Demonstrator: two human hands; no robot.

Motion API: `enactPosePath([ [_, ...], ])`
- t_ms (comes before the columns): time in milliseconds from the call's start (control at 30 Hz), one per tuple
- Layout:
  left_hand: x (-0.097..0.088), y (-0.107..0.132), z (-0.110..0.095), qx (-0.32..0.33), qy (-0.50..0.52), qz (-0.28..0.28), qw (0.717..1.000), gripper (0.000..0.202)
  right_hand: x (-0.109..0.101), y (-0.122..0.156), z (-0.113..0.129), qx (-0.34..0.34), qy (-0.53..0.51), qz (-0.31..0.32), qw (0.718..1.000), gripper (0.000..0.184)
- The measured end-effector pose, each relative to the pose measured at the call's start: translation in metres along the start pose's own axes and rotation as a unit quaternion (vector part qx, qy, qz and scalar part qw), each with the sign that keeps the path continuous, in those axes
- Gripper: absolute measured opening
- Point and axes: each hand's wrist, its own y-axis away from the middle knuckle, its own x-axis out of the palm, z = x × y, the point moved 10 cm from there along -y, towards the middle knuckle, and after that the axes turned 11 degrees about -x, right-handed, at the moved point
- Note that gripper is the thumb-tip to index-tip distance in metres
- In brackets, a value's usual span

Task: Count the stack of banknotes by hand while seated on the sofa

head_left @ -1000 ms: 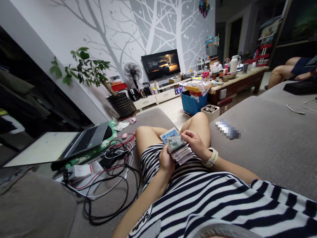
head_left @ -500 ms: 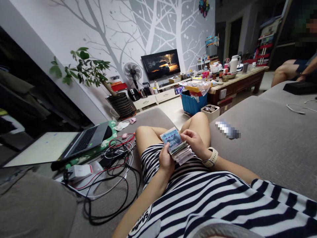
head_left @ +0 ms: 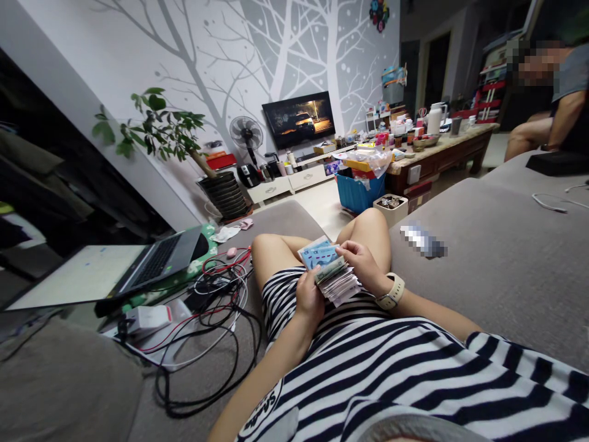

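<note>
The left grip point(head_left: 309, 299) holds a stack of banknotes point(head_left: 334, 279), with the right grip point(head_left: 362, 265) pinching its top notes; a laptop point(head_left: 156, 267) and tangled cables point(head_left: 216, 307) lie left of the grips on the sofa point(head_left: 483, 258).

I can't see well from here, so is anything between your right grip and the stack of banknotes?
Nothing visible is in the way. The right grip is touching the top of the stack of banknotes, and the left grip holds the stack from the other side.
</note>
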Motion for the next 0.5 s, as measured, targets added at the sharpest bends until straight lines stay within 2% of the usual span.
enactPosePath([
  [233,-0.003,-0.004,0.003,-0.006,0.011,0.002,1.0,0.024,-0.001,0.001,-0.002,0.009,-0.003,-0.004,1.0,0.036],
  [500,-0.013,-0.008,0.008,-0.025,0.061,-0.029,0.997,0.028,0.001,0.001,0.004,-0.009,0.005,0.005,1.0,0.036],
])
